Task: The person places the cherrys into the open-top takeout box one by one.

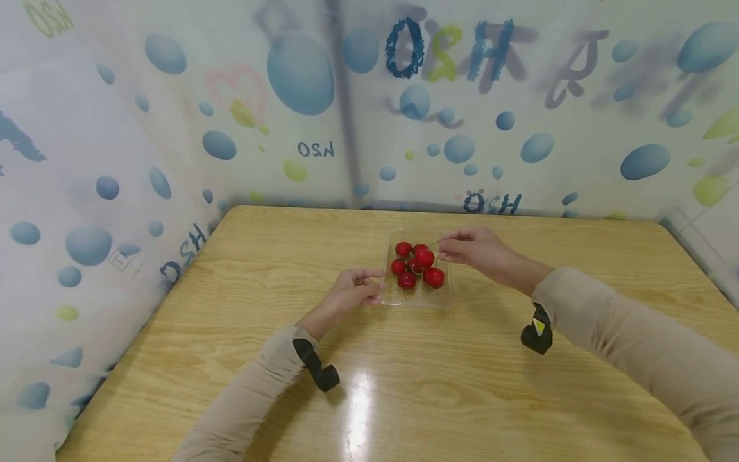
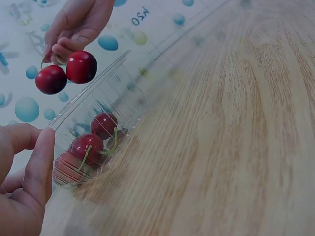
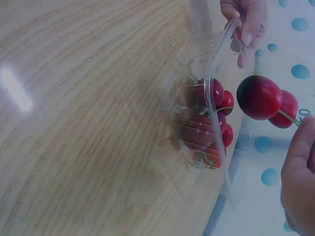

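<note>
A clear plastic box point(image 1: 417, 303) sits on the wooden table with several red cherries point(image 1: 407, 281) inside, some with green stems. At its left side, my left hand point(image 1: 353, 289) pinches the rim between thumb and fingers. My right hand point(image 1: 476, 249) is at the box's far right, its fingertips pinching thin green stems. Two cherries point(image 2: 81, 67) hang from those stems, above the rim in the left wrist view. In the right wrist view the nearer hanging cherry point(image 3: 260, 97) partly hides the other.
The wooden table point(image 1: 277, 256) reaches back to a wall point(image 1: 375, 128) printed with blue bubbles and letters. A second printed wall point(image 1: 86, 192) runs along the left. Each wrist wears a black camera mount point(image 1: 538, 330). A bright glare point(image 1: 359, 417) lies on the table's front part.
</note>
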{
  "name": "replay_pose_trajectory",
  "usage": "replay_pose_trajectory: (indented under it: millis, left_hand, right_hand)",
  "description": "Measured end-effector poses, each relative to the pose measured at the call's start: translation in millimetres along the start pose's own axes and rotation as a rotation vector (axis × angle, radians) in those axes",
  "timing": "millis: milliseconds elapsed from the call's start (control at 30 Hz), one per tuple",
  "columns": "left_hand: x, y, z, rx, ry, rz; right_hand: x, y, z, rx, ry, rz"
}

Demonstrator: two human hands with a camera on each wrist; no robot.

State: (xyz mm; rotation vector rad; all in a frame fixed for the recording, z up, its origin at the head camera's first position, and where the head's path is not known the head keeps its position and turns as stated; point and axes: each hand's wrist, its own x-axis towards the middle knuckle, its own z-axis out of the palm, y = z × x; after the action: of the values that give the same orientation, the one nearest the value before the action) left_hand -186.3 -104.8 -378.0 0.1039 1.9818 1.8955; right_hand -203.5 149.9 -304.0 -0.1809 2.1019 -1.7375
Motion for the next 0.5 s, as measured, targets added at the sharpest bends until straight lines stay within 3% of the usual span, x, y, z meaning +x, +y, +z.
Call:
replay_pose_trajectory:
  millis: [233, 500]
  left_hand:
    - [1.1, -0.5, -0.5, 0.004, 0.002, -0.006]
    - [1.4, -1.6, -1.9, 0.022, 0.007, 0.002]
  right_hand:
    - [9.2, 0.3, 6.7, -0.116, -0.022, -0.01]
    - [21.6, -2.0, 11.2, -0.203, -0.106, 0.015]
